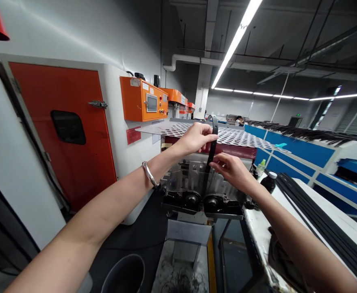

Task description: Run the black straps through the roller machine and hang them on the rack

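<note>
A narrow black strap point(212, 142) stands upright and curls over at its top, in front of a small machine point(201, 189) with a clear guard and two black rollers. My left hand point(195, 137), a metal bangle on its wrist, is closed round the upper part of the strap. Just below it, my right hand point(231, 167) pinches the same strap above the machine's top. The strap's lower end runs down behind the clear guard.
A perforated metal tray point(178, 129) juts out behind the hands. To the left stands a white cabinet with an orange door point(65, 130) and an orange control box point(143, 99). Black straps point(315, 215) lie along the white table on the right, beside a dark bottle point(269, 182). A grey bin point(123, 274) sits below.
</note>
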{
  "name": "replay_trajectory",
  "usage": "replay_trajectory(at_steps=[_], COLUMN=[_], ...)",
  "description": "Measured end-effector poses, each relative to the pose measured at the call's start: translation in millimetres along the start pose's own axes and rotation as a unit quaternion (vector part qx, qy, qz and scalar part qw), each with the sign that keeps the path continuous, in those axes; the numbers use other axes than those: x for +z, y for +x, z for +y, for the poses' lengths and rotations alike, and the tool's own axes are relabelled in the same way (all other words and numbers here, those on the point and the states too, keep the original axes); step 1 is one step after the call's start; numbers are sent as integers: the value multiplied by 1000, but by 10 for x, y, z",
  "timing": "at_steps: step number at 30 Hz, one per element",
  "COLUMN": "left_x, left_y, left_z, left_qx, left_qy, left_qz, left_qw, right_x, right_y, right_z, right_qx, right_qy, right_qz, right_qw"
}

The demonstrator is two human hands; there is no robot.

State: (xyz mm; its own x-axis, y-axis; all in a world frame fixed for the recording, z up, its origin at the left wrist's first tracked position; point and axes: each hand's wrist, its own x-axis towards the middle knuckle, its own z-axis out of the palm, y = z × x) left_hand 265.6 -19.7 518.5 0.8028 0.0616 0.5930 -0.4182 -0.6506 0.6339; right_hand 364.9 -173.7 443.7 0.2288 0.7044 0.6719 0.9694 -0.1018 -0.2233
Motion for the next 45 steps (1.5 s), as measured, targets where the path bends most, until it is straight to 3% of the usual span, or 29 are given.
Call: replay_trajectory(at_steps=[5,8,11,13,15,19,23,27,30,34,37,40,42,45], left_x=[154,247,315,376,488,920,1403,1628,1663,1722,1837,1986,2081,2188], left_y=[-63,-145,-416,-743,-1178,-2227,-3202,-3783,-3880,-3686,-3458,-3269,-3193,-3158], left_z=[-159,-258,-333,-395,-501,-889,-1308,-1497,-1511,-1533,-1623,-1716,-1747,-1763], left_qx=[8,8,38,53,33,-127,-317,-397,-420,-458,-481,-525,-539,-536], left_qy=[100,166,229,231,198,136,71,41,23,-28,-95,-227,-283,-280], left_qz=[33,59,141,190,212,193,133,125,127,105,57,5,6,32], left_qw=[994,984,962,953,957,963,936,908,898,882,870,820,794,795], right_x=[26,210,623,992,1370,1927,2129,2144,2143,2186,2224,2236,2236,2249], right_y=[-454,-893,-1364,-1631,-1821,-1930,-1835,-1777,-1824,-2013,-2196,-2347,-2417,-2483], right_z=[-64,-123,-40,110,298,597,696,708,690,610,503,377,307,246], right_qx=[67,131,197,234,265,308,311,308,300,315,343,374,393,420], right_qy=[68,173,260,286,289,309,286,259,259,284,334,389,413,429], right_qz=[21,-63,-167,-198,-170,-63,-36,-47,-73,-108,-154,-190,-196,-188], right_qw=[995,974,930,908,904,898,906,914,915,899,864,820,798,777])
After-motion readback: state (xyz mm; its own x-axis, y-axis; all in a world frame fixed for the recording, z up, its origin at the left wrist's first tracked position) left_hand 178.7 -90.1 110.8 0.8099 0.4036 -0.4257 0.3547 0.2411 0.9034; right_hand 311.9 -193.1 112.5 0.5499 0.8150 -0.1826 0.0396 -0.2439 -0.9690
